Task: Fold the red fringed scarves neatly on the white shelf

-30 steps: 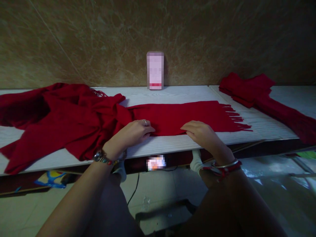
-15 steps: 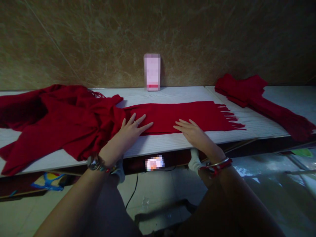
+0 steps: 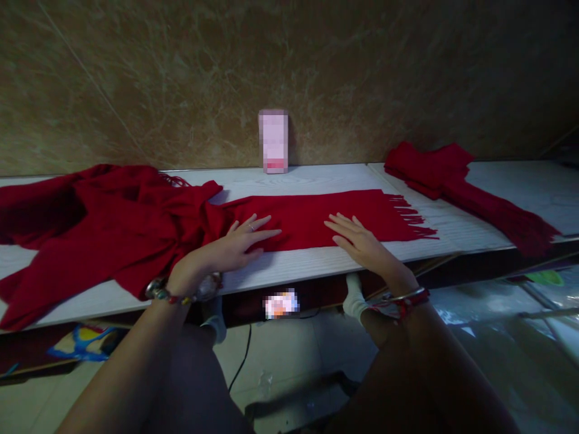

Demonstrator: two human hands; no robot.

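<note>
A long red scarf [image 3: 307,214] lies flat along the white board [image 3: 316,265], its fringe pointing right. My left hand [image 3: 235,244] rests flat on the scarf's near edge, fingers spread, a ring on one finger and a beaded bracelet at the wrist. My right hand [image 3: 359,241] lies flat on the scarf to the right of it, fingers stretched out, with bangles at the wrist. Neither hand holds anything. The scarf's left part runs into a crumpled heap of red cloth [image 3: 104,223].
A pale upright box [image 3: 273,141] leans against the marbled wall behind the scarf. More folded red scarves [image 3: 452,175] lie on the board at the right. Below the board are my feet in white socks [image 3: 355,298], a black cable and a tiled floor.
My hands went from curled at the scarf's near edge to flat with fingers spread on it. The right hand slid slightly right. The view shifted a little, so everything sits lower and further left.
</note>
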